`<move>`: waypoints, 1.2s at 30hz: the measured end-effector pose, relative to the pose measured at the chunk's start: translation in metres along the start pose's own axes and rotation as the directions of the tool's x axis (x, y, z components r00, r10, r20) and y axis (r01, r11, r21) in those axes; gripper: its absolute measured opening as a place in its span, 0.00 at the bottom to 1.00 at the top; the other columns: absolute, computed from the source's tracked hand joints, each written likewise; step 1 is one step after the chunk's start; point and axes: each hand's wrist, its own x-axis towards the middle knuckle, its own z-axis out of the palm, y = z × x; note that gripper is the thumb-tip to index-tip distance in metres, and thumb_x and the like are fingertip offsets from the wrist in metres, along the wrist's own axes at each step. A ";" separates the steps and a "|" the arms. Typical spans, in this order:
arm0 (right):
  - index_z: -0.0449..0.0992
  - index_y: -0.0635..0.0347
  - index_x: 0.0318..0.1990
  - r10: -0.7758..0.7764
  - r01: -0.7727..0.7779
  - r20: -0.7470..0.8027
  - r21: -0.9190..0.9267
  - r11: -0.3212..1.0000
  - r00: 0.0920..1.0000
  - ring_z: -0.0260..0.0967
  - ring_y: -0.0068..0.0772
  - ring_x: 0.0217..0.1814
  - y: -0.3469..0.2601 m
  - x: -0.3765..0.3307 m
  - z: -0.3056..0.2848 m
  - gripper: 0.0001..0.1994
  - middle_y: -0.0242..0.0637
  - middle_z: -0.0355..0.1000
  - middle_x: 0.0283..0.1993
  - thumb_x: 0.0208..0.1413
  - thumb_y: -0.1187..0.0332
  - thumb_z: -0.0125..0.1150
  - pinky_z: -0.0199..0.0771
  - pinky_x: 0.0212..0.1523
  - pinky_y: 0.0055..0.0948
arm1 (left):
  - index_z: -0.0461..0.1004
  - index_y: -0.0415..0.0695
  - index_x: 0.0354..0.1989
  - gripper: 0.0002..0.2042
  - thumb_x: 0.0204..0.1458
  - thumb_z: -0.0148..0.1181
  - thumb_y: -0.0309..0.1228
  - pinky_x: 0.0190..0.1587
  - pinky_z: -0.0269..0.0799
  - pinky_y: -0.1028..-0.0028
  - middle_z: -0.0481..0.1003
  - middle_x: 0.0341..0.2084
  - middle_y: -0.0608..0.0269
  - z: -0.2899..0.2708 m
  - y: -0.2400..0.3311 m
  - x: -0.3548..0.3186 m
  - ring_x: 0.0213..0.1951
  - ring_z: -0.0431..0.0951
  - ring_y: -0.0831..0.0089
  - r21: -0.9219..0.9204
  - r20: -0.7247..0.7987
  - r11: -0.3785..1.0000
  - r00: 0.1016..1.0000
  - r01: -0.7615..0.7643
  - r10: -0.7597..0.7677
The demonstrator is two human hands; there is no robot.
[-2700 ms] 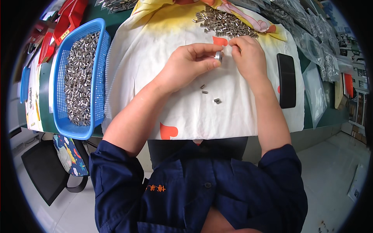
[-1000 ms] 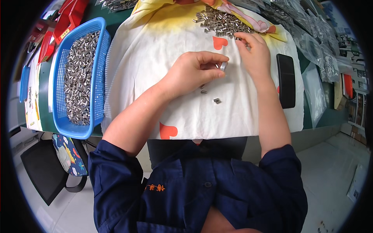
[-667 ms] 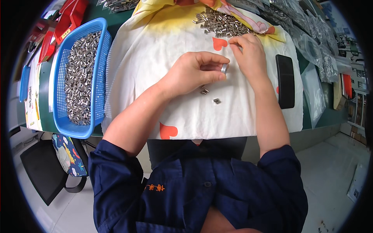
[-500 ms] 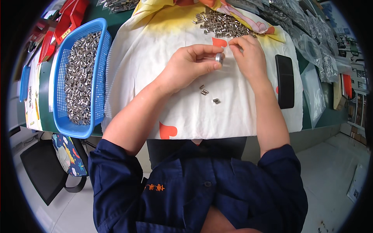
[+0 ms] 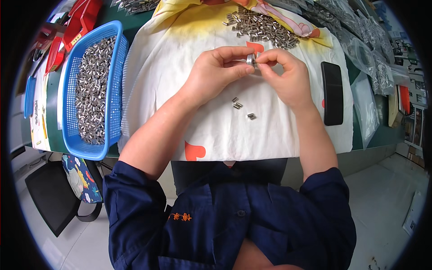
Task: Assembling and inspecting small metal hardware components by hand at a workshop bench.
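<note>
Head view, looking down on the cloth. Your left hand reaches in from the left and is closed on a small silvery metal ring. The ring sits right at the ends of your thumb and fingers, thumb on the near side, fingers on the far side, well out from the palm. It stands on edge, one face turned toward your right hand, and is held above the cloth.

Your right hand comes up from the other side, thumb and forefinger drawn together at the ring's right face, at its middle. Whether those fingertips pinch a small piece is too fine to make out; your own fingers cover the spot. The other fingers of that hand curl in behind.

Below the ring, toward you, a few loose metal cylinders lie on the white printed cloth, in small groups. Beyond your right hand, near the cloth's far edge, a heap of like cylinders lies beside yellow folds. Left of the cloth, a blue basket holds many more, well apart from the grip. On your right, a black phone lies flat on the cloth, near your right forearm.
</note>
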 end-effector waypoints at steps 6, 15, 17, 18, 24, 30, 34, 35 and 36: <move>0.73 0.62 0.27 -0.243 0.203 -0.067 -0.369 0.907 0.968 0.70 0.28 0.28 -0.006 -0.002 0.009 0.04 0.36 0.70 0.25 0.41 0.79 0.58 0.72 0.30 0.23 | 0.69 0.34 0.47 0.17 0.46 0.59 0.23 0.41 0.71 0.81 0.76 0.34 0.60 0.001 -0.001 -0.001 0.37 0.75 0.79 0.179 -0.070 0.984 0.997 -0.011 0.024; 0.73 0.62 0.27 -0.190 0.158 -0.087 -0.287 0.945 0.978 0.69 0.28 0.29 -0.009 -0.004 0.010 0.04 0.34 0.71 0.26 0.41 0.78 0.59 0.70 0.29 0.24 | 0.70 0.34 0.45 0.17 0.46 0.61 0.25 0.40 0.71 0.81 0.76 0.34 0.60 -0.001 -0.002 -0.001 0.36 0.75 0.80 0.119 -0.036 0.992 0.999 -0.028 0.033; 0.74 0.62 0.28 -0.207 0.166 -0.068 -0.380 0.910 0.976 0.70 0.25 0.30 -0.006 -0.004 0.010 0.03 0.34 0.71 0.27 0.42 0.77 0.59 0.69 0.31 0.21 | 0.70 0.34 0.45 0.17 0.46 0.61 0.25 0.40 0.71 0.81 0.76 0.34 0.60 0.000 -0.001 -0.001 0.36 0.75 0.80 0.137 -0.045 0.990 0.999 -0.018 0.025; 0.74 0.62 0.28 -0.206 0.165 -0.069 -0.382 0.910 0.976 0.70 0.25 0.30 -0.007 -0.004 0.009 0.03 0.34 0.71 0.27 0.42 0.77 0.59 0.69 0.31 0.21 | 0.70 0.34 0.45 0.17 0.46 0.61 0.25 0.41 0.71 0.81 0.76 0.34 0.60 0.001 -0.001 -0.001 0.36 0.75 0.80 0.155 -0.055 0.988 0.998 -0.009 0.018; 0.73 0.64 0.28 0.223 -0.241 0.145 0.124 0.963 0.964 0.67 0.18 0.30 0.001 0.001 -0.013 0.01 0.28 0.71 0.26 0.46 0.77 0.59 0.67 0.32 0.18 | 0.69 0.36 0.47 0.17 0.47 0.59 0.22 0.44 0.70 0.80 0.75 0.36 0.61 0.001 0.005 -0.003 0.38 0.74 0.78 0.189 0.003 0.980 0.998 0.067 -0.069; 0.74 0.61 0.34 0.303 -0.430 0.353 0.373 0.822 0.885 0.67 0.16 0.34 0.014 0.006 -0.021 0.05 0.29 0.71 0.31 0.48 0.75 0.60 0.66 0.37 0.16 | 0.70 0.34 0.47 0.17 0.47 0.60 0.24 0.42 0.70 0.82 0.75 0.34 0.61 0.002 0.006 -0.003 0.37 0.74 0.80 0.132 0.017 0.986 0.995 0.097 -0.100; 0.74 0.62 0.34 0.341 -0.470 0.363 0.372 0.800 0.867 0.67 0.16 0.36 0.009 0.005 -0.018 0.05 0.29 0.72 0.32 0.48 0.75 0.60 0.67 0.39 0.16 | 0.70 0.34 0.47 0.17 0.46 0.60 0.24 0.42 0.70 0.81 0.75 0.34 0.61 0.001 0.006 -0.003 0.37 0.74 0.80 0.157 0.012 0.982 0.994 0.108 -0.111; 0.74 0.63 0.34 0.352 -0.478 0.360 0.367 0.798 0.864 0.67 0.16 0.36 0.008 0.006 -0.018 0.05 0.29 0.72 0.33 0.48 0.75 0.60 0.67 0.39 0.16 | 0.70 0.34 0.47 0.17 0.46 0.60 0.24 0.42 0.70 0.81 0.75 0.34 0.61 0.000 0.006 -0.002 0.37 0.74 0.80 0.128 0.015 0.986 0.994 0.106 -0.109; 0.74 0.63 0.34 0.351 -0.477 0.360 0.369 0.797 0.865 0.67 0.16 0.36 0.009 0.006 -0.018 0.05 0.29 0.72 0.33 0.48 0.75 0.60 0.67 0.39 0.16 | 0.70 0.35 0.47 0.18 0.46 0.60 0.24 0.42 0.70 0.81 0.75 0.34 0.60 -0.001 0.006 -0.002 0.36 0.74 0.80 0.099 0.018 0.990 0.994 0.104 -0.107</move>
